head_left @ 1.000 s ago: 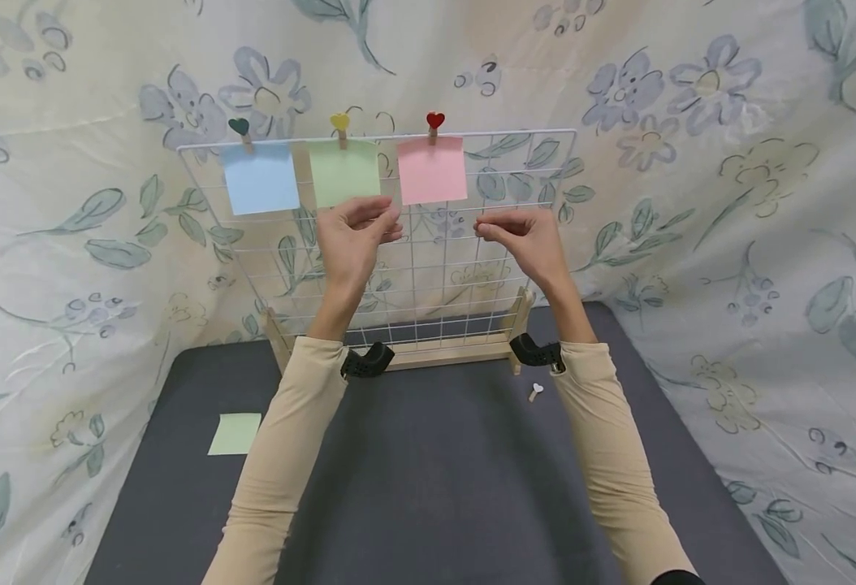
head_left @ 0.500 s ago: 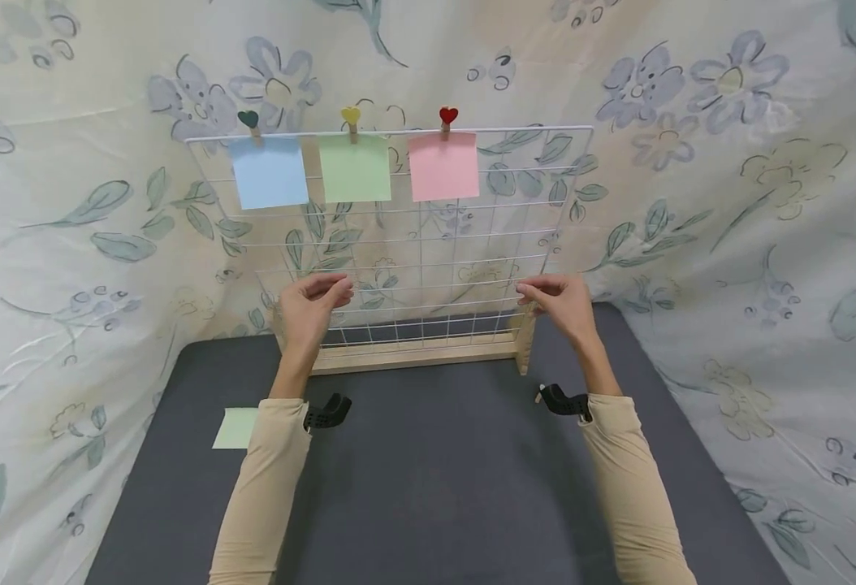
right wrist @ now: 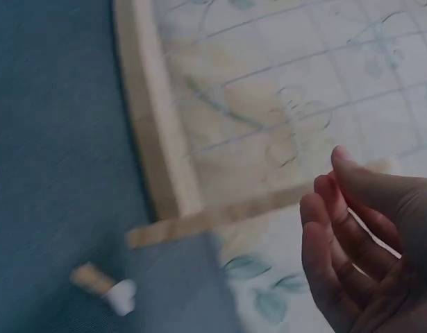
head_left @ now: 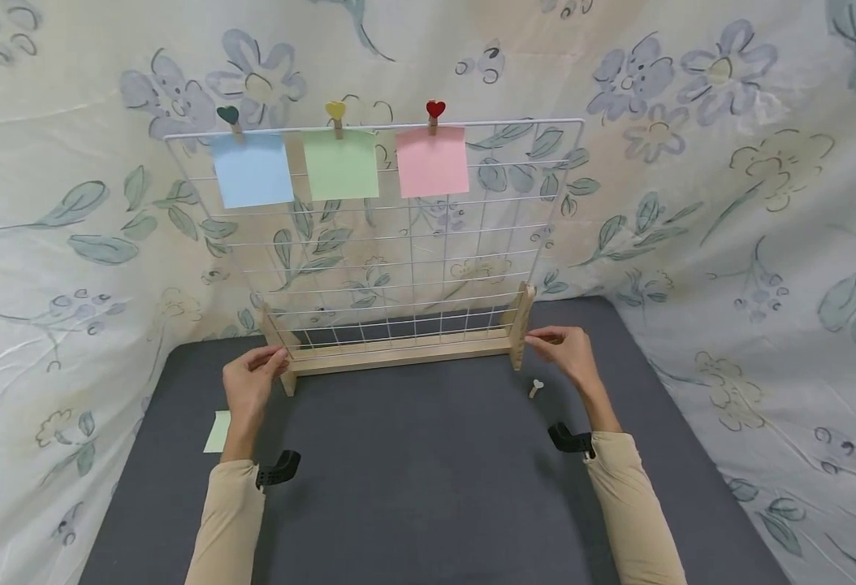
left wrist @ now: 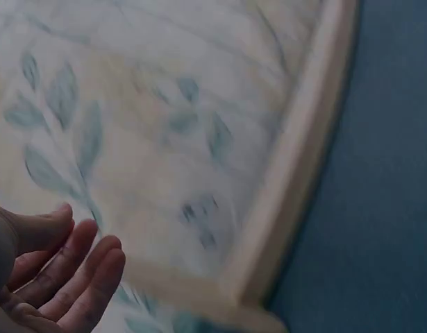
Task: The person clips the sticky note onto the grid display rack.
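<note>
A white wire grid (head_left: 508, 123) stands upright in a wooden base (head_left: 399, 355). From its top wire hang a blue note (head_left: 252, 179), a green note (head_left: 340, 171) and a pink note (head_left: 434, 171), each held by a clothespin with a heart. My left hand (head_left: 248, 388) is beside the base's left foot, fingers loosely bent with nothing in them. Near the right foot (head_left: 521, 325) is my right hand (head_left: 568, 354); the right wrist view shows its relaxed fingers (right wrist: 317, 257) holding nothing. Whether either hand touches the base is unclear.
On the dark table (head_left: 413, 471) lies a small clothespin with a white heart (head_left: 536, 387), near the right foot. Another green note (head_left: 215, 433) lies at the left, partly covered by my left hand and wrist. Floral cloth (head_left: 764, 268) hangs behind and at the sides.
Both hands have come down from in front of the grid and moved apart, one to each side of the base. The hung notes stay in place.
</note>
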Demonstrator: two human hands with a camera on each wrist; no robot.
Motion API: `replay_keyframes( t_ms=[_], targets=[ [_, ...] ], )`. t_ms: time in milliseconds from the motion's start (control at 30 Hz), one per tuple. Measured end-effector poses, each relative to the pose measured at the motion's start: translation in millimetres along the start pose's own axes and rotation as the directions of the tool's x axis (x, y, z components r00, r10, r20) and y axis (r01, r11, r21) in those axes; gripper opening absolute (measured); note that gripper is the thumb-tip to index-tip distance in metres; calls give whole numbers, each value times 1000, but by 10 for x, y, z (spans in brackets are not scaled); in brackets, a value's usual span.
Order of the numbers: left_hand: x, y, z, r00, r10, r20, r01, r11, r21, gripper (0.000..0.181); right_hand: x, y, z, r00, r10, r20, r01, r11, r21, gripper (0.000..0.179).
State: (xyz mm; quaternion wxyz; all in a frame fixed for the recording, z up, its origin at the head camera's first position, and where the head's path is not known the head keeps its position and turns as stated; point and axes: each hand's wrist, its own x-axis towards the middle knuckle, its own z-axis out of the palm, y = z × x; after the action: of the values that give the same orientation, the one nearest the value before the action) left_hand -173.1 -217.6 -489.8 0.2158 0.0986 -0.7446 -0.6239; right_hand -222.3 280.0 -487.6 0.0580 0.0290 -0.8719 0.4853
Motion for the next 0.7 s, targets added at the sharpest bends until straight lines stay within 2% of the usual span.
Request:
replay_keyframes(
  t_ms=[133, 200, 233, 333, 400, 500, 567, 667, 700],
  targets=[
    [-83, -231, -243, 996, -78, -43, 81, 994, 73, 23, -120, 231, 10, 998, 63, -9, -63, 998, -29, 26],
    [-179, -144, -318, 988, -138, -75, 149, 972, 181, 26, -178, 340, 10, 995, 95, -13, -96, 995, -30, 27],
    [-196, -178, -368, 983, -159, -88, 172, 968, 181, 27, -207, 385, 12, 994, 111, -14, -111, 993, -27, 28],
    [-248, -267, -507, 965, -224, -134, 243, 959, 144, 29, -295, 502, 25, 987, 158, -27, -158, 987, -4, 30],
    [-277, -355, -592, 959, -236, -160, 255, 960, 117, 30, -347, 561, 35, 982, 182, -43, -181, 983, 13, 31],
    [-318, -533, -715, 956, -232, -181, 245, 968, 57, 27, -403, 623, 60, 973, 215, -88, -213, 977, 29, 30],
    [-334, -637, -784, 962, -208, -180, 221, 974, 57, 23, -430, 658, 81, 967, 228, -117, -229, 973, 7, 28],
    [-341, -743, -853, 942, -268, -201, 265, 963, -42, 15, -472, 705, 128, 961, 230, -154, -240, 970, -48, 28],
    [-338, -748, -856, 936, -279, -213, 278, 960, -35, 16, -489, 724, 147, 957, 233, -174, -248, 967, -66, 27]
  ],
)
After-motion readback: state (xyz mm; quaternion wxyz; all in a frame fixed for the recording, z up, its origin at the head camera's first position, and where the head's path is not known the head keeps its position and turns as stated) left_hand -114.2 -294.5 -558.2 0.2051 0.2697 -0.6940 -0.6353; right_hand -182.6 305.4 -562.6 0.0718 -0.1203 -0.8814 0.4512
